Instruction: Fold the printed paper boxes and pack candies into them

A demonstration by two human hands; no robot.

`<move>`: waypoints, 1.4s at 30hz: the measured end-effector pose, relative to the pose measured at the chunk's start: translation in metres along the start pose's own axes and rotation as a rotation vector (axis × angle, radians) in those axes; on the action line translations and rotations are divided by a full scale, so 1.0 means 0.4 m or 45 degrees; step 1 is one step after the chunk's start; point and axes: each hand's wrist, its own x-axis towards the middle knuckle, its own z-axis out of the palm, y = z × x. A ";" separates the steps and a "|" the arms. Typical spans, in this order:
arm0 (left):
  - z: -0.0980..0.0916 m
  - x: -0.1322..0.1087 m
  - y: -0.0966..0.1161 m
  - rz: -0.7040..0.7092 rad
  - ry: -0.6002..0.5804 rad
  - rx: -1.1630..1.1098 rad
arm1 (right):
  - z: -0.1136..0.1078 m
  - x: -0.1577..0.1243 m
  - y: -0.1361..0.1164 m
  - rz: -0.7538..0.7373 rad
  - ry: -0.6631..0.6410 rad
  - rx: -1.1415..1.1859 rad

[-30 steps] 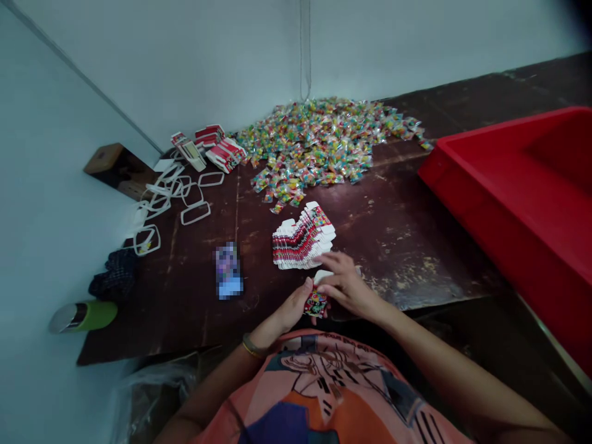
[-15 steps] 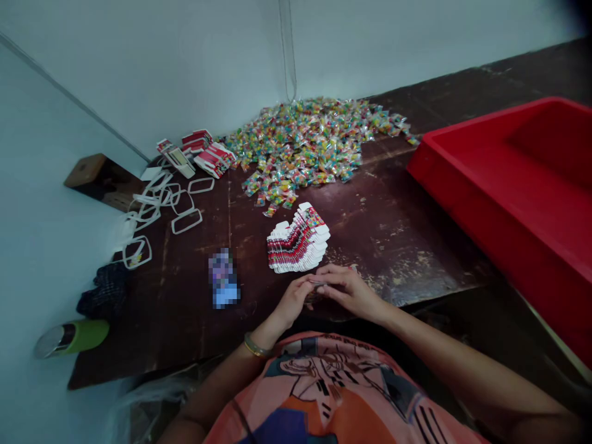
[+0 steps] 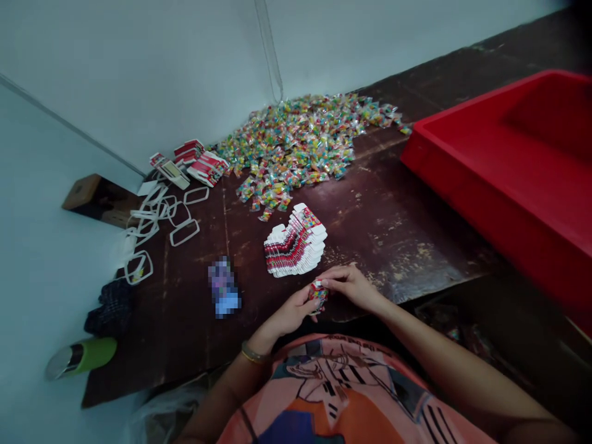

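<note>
A small red box with a colourful print (image 3: 319,292) is held close to my body at the table's front edge. My left hand (image 3: 296,310) is closed round its left side, thumb across the front. At the box's white top end, the fingers of my right hand (image 3: 349,285) are pinched. Just beyond my hands lies a fanned stack of flat red and white cartons (image 3: 296,243). Farther back, a wide heap of small clear packets with coloured contents (image 3: 305,145) spreads towards the wall.
A large red tray (image 3: 499,166) stands at the right. On the left are white loops (image 3: 185,231), bundled cartons (image 3: 208,168), a brown box (image 3: 99,200), a pixelated flat object (image 3: 224,288), dark cloth (image 3: 108,308) and a green bottle (image 3: 90,356).
The box between my hands has turned so its printed face shows. My right fingers have moved to its top end. The whole view has shifted slightly.
</note>
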 end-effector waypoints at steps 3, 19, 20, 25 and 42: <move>-0.016 -0.001 0.002 -0.055 -0.064 -0.081 | 0.011 -0.012 0.003 -0.213 -0.027 -0.217; 0.135 0.062 0.022 -0.006 -0.396 -0.423 | -0.110 -0.199 -0.078 0.020 0.590 -0.485; 0.143 0.063 0.011 -0.020 -0.396 -0.486 | -0.082 -0.184 -0.068 -0.035 0.584 -0.524; 0.170 0.062 -0.016 -0.113 -0.345 -0.656 | -0.059 -0.158 -0.067 -0.136 0.347 -0.687; 0.019 0.024 0.006 -0.011 0.163 -0.346 | -0.132 0.250 -0.013 -0.154 0.219 -1.214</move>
